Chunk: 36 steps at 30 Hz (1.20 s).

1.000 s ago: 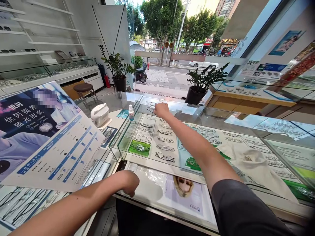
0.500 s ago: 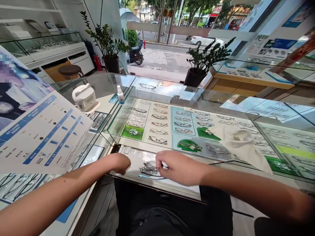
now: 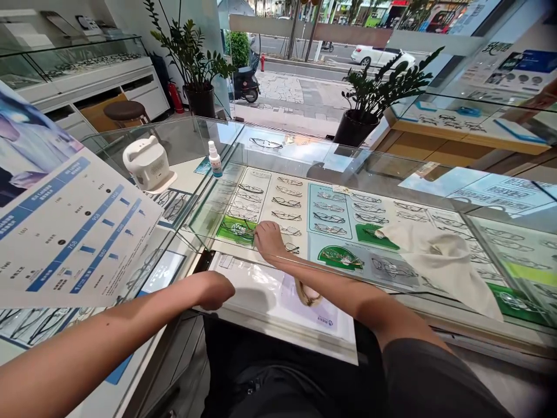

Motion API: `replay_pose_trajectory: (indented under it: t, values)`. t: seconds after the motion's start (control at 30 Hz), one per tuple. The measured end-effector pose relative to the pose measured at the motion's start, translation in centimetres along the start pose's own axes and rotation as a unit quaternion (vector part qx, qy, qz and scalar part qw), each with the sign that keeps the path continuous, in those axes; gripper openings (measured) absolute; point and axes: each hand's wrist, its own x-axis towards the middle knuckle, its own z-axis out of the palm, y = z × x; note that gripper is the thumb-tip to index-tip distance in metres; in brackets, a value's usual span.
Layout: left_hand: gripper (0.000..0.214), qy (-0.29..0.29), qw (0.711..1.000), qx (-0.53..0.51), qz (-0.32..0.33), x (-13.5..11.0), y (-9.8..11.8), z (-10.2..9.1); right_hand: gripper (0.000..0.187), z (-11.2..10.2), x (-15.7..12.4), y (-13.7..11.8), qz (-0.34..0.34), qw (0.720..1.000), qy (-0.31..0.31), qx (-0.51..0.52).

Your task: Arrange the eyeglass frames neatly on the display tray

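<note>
My right hand (image 3: 268, 241) reaches into the glass display case, its fingers closed at the right end of a pair of dark-framed glasses (image 3: 237, 228) on a green card. What the fingers pinch, if anything, is hidden. Under the right wrist, another pair of glasses (image 3: 292, 248) is partly covered. My left hand (image 3: 216, 290) rests curled at the left edge of the white paper (image 3: 256, 293); its fingertips are turned under and out of sight. A plastic sleeve lies on the paper, with a beige ring-shaped thing (image 3: 308, 295) partly behind my right forearm.
Rows of glasses (image 3: 329, 217) lie in the case, with a beige cloth (image 3: 444, 264) over its right part. A spray bottle (image 3: 214, 159) and a white device (image 3: 148, 164) stand at the back left. A printed price board (image 3: 82, 232) leans at the left.
My right hand has moved from the glasses over the white paper up into the case. Those glasses no longer show on the paper. My left hand has barely moved.
</note>
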Motion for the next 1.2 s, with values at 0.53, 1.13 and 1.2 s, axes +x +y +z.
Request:
replay_pose_trajectory:
  t: [0.53, 1.13, 1.2]
  values:
    - [0.027, -0.088, 0.996, 0.014, -0.005, 0.3, 0.4, -1.1, 0.034, 1.5, 23.2, 10.4, 0.131, 0.986, 0.066, -0.084]
    - [0.029, -0.063, 0.998, -0.021, -0.02, 0.6, 0.1, -0.1, 0.033, 5.6, 27.0, 12.7, 0.161, 0.985, 0.017, -0.064]
    - [0.028, -0.054, 0.998, -0.014, -0.015, 0.8, 0.0, 0.3, 0.031, 5.5, 27.0, 12.5, 0.154, 0.986, 0.008, -0.058]
